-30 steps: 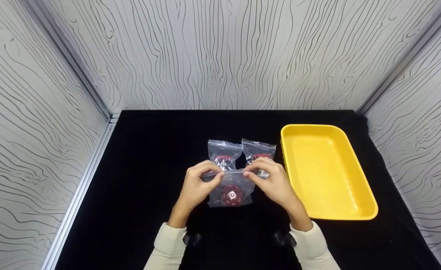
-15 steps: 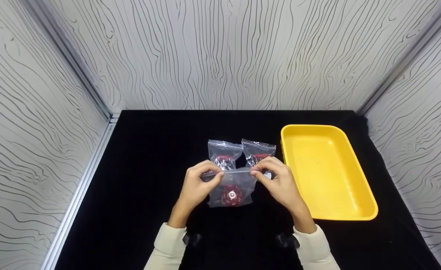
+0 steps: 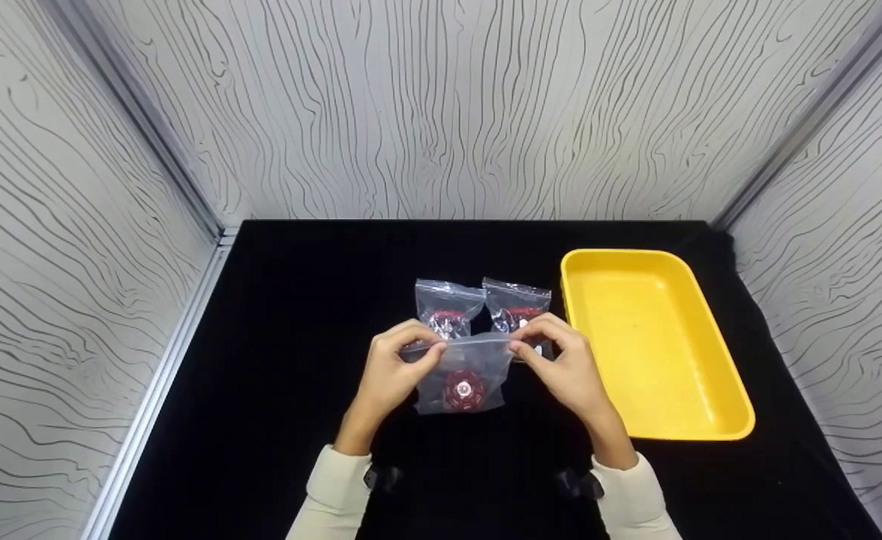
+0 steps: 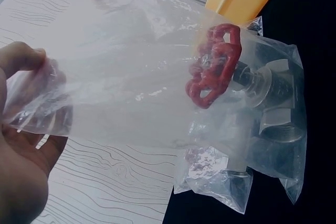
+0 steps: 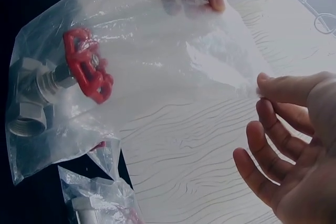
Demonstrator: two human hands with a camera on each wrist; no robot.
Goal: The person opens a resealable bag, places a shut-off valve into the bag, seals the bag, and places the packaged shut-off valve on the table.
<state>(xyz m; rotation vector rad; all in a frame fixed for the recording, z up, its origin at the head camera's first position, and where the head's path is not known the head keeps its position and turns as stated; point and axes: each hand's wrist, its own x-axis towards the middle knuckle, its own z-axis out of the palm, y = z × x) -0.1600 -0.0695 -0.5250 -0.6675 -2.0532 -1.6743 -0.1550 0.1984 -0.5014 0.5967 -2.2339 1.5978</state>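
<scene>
A clear zip-lock bag [image 3: 478,360] stands between my hands, its top edge stretched level. Inside it sits a metal valve [image 4: 273,93] with a red handwheel [image 5: 88,66], low in the bag. My left hand [image 3: 394,367] pinches the top left part of the bag between thumb and fingers. At the top right corner, my right hand [image 3: 565,367] pinches the edge between thumb and index finger; its other fingers are spread in the right wrist view. Behind the bag lie two more zip-lock bags, a left one [image 3: 448,296] and a right one [image 3: 516,296], each with a red-wheeled part inside.
A yellow tray [image 3: 658,431] stands to the right, close to my right hand. Black cloth [image 3: 298,315] covers the table. Wood-patterned panels [image 3: 441,112] enclose the back and both sides.
My right hand has slid to the right along the bag's top edge, from near the middle out to the corner. My left hand and the valve have stayed in place.
</scene>
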